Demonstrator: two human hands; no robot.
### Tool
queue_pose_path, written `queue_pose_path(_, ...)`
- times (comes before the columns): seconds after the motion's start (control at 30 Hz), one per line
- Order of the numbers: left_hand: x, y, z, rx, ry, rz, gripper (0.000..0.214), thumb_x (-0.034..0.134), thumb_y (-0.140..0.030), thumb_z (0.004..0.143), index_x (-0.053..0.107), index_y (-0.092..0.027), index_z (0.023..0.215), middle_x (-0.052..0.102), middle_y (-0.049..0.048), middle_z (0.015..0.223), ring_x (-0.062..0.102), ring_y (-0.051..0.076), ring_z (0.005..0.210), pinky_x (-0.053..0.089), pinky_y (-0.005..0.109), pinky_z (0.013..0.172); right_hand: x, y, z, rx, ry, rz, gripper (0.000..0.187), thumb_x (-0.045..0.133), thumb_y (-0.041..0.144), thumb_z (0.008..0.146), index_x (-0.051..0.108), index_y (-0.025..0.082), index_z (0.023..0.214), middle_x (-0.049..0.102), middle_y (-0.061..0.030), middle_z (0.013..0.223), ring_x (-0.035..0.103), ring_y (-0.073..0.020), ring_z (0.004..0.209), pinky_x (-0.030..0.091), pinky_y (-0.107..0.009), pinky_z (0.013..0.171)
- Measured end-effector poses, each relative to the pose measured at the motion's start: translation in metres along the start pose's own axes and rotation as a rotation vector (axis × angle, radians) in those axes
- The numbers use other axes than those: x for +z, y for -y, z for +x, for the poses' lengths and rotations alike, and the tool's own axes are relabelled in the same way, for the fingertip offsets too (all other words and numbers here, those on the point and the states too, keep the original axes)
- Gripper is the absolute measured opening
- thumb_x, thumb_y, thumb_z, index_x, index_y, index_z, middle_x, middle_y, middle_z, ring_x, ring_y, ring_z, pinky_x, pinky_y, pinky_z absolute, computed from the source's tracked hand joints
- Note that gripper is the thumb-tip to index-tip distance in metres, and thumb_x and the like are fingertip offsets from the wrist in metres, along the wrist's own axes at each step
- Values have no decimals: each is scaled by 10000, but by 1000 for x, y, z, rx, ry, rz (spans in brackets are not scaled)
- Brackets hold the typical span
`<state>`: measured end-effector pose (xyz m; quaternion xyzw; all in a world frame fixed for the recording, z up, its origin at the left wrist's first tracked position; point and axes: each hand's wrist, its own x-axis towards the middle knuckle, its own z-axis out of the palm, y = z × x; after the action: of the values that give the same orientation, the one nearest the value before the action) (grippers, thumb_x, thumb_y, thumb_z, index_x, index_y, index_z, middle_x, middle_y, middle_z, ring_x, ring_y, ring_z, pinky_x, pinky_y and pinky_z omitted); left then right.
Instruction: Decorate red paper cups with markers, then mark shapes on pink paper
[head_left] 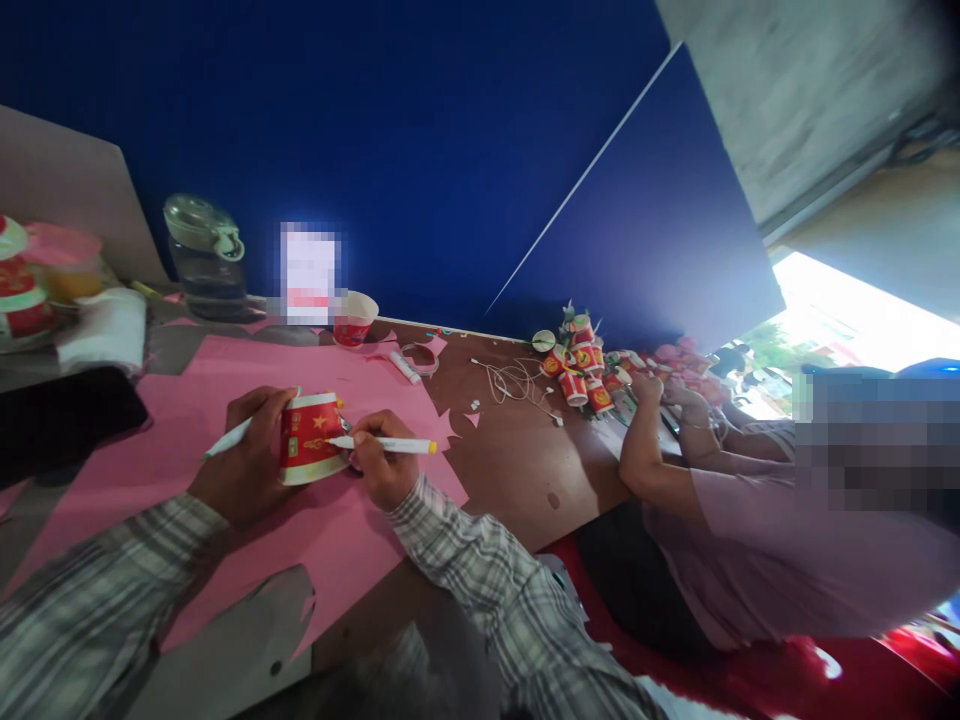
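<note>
My left hand [247, 455] is wrapped round a red paper cup [309, 438] that stands upside down on a large pink paper sheet [225, 400]. A white marker cap or second pen [229, 437] pokes out between that hand's fingers. My right hand [381, 460] pinches a white marker with a yellow end [386, 444], its tip touching the cup's side. Both sleeves are grey plaid.
A person in a mauve shirt [750, 520] sits at right, hands by a pile of red cups [581, 365]. On the brown table [517, 460] lie a white cable [514, 380], another cup [354, 320], a water jug [204, 255], a black object [64, 415].
</note>
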<state>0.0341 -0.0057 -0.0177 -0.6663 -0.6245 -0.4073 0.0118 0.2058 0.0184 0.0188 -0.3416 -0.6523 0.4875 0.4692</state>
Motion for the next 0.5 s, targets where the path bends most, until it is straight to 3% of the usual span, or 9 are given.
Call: queue_pose_path(0.5,-2,-5,-1,-11,-13,-13,931,572,-505,455,272,-134,1254,387,156,1190,345,265,1156,381,435,941,3,-1,0,-21,-34,38,241,508,371,818,538,137,870,475,17,553,410,-86,453,325,-217,457)
